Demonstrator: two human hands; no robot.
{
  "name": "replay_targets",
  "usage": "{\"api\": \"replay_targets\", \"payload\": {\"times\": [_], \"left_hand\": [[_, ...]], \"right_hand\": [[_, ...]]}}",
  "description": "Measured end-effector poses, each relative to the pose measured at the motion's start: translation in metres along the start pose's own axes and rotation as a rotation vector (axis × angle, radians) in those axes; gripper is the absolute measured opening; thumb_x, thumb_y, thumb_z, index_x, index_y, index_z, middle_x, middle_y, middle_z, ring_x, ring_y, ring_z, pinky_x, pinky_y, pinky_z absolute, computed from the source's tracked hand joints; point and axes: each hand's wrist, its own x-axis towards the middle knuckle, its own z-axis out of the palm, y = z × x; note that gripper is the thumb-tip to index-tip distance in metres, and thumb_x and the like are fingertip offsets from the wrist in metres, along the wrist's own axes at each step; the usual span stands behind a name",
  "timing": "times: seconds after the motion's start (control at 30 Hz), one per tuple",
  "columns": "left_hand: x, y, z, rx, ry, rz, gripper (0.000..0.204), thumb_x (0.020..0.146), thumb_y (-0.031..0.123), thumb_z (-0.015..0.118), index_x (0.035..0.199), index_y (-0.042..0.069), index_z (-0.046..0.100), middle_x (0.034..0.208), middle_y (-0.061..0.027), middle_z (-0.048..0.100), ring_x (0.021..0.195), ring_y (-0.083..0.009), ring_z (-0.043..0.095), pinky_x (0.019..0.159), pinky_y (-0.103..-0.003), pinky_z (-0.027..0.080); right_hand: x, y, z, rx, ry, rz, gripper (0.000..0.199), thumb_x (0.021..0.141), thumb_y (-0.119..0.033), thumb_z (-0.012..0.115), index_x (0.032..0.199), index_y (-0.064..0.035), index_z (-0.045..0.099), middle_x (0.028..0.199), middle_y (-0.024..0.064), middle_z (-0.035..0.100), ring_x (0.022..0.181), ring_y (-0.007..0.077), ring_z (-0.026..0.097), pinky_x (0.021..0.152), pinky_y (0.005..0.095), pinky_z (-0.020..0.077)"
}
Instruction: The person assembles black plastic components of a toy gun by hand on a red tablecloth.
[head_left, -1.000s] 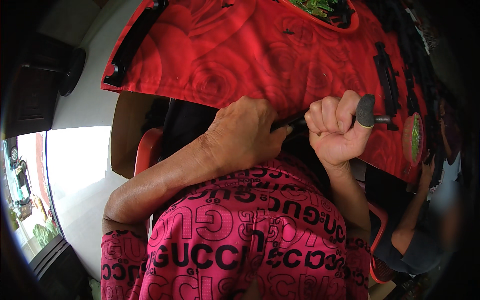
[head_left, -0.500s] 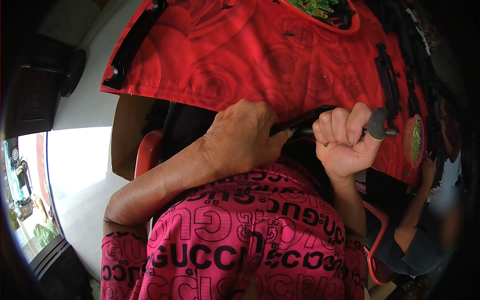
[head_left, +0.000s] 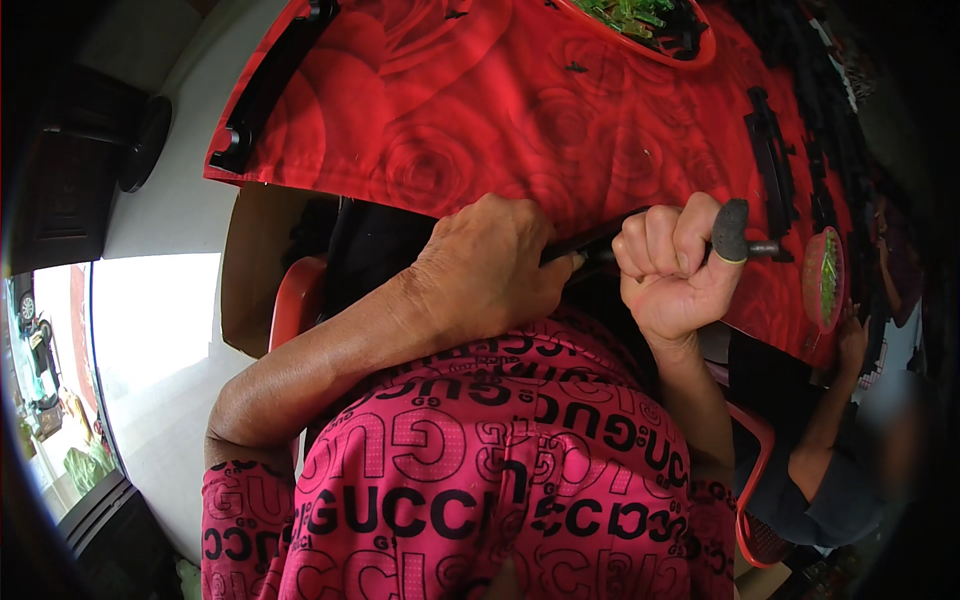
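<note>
My left hand (head_left: 490,262) is closed, back upward, on one end of a black strip (head_left: 592,242) held in front of my body at the table's near edge. Most of the strip is hidden by my hands, and its exact kind cannot be made out. To its right my right hand (head_left: 680,262) makes a fist around a dark rod-like tool (head_left: 768,249), whose blunt end sticks out past the thumb. A dark grey finger cot covers that thumb. Inside the fist, the tool's meeting with the strip does not show.
A red rose-patterned cloth (head_left: 420,130) covers the table. On it lie a long black rail (head_left: 275,85), black strips (head_left: 770,160), a red basin (head_left: 690,58) of green pieces and a pink bowl (head_left: 812,280). Another person's arm (head_left: 828,410) is at the right.
My right hand has shifted slightly left and up, nearer my left hand, with the rod-like tool still in its fist. My left hand has barely moved.
</note>
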Motion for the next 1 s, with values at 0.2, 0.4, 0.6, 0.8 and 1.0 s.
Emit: {"api": "replay_targets", "payload": {"times": [0.2,0.4,0.6,0.8,1.0], "left_hand": [[0.000,-0.006,0.003,0.006,0.011,0.082,0.035,0.093,0.033,0.072,0.088,-0.002,0.076,0.072,-0.0251,0.068,0.071,-0.0422,0.071,0.068,-0.049,0.056],[0.000,-0.006,-0.005,-0.099,-0.055,0.051,0.030,0.095,0.028,0.071,0.090,-0.001,0.076,0.069,-0.0213,0.067,0.064,-0.0358,0.069,0.063,-0.046,0.053],[-0.007,-0.001,-0.015,-0.183,-0.096,0.060,0.027,0.097,0.023,0.069,0.091,-0.002,0.075,0.069,-0.0169,0.067,0.063,-0.0266,0.069,0.060,-0.040,0.051],[-0.010,0.003,-0.019,-0.283,-0.079,0.061,0.024,0.098,0.021,0.069,0.095,-0.002,0.075,0.069,-0.0152,0.067,0.063,-0.0212,0.068,0.060,-0.037,0.050],[-0.011,-0.003,-0.010,-0.347,-0.007,0.138,0.024,0.100,0.022,0.067,0.098,-0.002,0.074,0.066,-0.0124,0.064,0.062,-0.0187,0.065,0.059,-0.036,0.049]], "right_hand": [[0.005,-0.006,-0.005,0.150,0.071,0.086,0.051,0.113,-0.047,0.031,0.073,-0.0162,0.035,0.056,-0.0049,0.025,0.048,0.0079,0.015,0.044,0.0273,0.0149],[0.039,-0.043,-0.008,-0.470,0.223,-0.102,0.037,0.108,-0.030,0.047,0.077,-0.0101,0.048,0.061,-0.0034,0.034,0.054,0.0061,0.029,0.049,0.0253,0.0242],[0.072,-0.024,-0.073,-1.213,0.227,0.094,0.015,0.099,-0.015,0.060,0.090,-0.0029,0.063,0.064,-0.0007,0.046,0.057,0.0072,0.043,0.052,0.0299,0.0344],[0.073,-0.006,-0.078,-1.616,0.026,-0.063,0.017,0.087,-0.012,0.070,0.102,-0.0048,0.072,0.092,0.0123,0.071,0.088,0.0348,0.062,0.083,0.0461,0.0498],[0.068,-0.004,-0.078,-1.643,-0.027,-0.169,0.023,0.085,-0.012,0.068,0.105,-0.0030,0.072,0.104,0.0144,0.070,0.096,0.0336,0.063,0.089,0.0431,0.0497]]}}
